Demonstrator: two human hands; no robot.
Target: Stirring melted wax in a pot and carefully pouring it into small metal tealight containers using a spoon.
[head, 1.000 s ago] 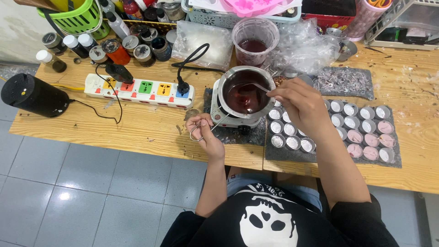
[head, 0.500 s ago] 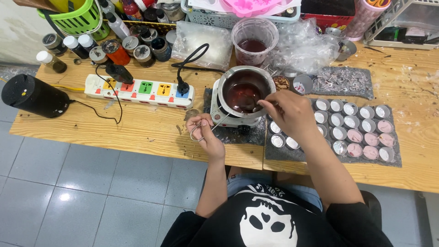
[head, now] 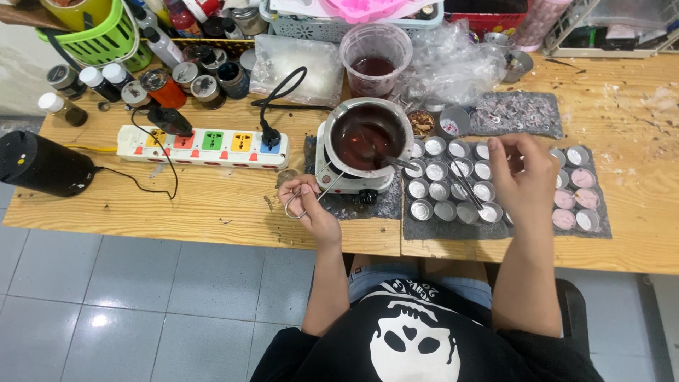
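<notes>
Left hand (head: 305, 205), fingers closed on the wire handle (head: 311, 192) of the pot (head: 368, 134) of dark red liquid; right hand (head: 522, 182) grips a spoon (head: 472, 198) over the small cups (head: 453, 180). Power strip (head: 205, 145) lies left on the tabletop (head: 212, 205).

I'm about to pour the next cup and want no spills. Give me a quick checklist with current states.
1. Left hand on the wire handle of the pot: ok.
2. Pot seated on the small hotplate: ok.
3. Dark red liquid in pot: ok.
4. Right hand holds the spoon over the small metal cups: ok.
5. Spoon loaded: cannot tell.
6. Hotplate plugged into the power strip: cannot tell.
</notes>
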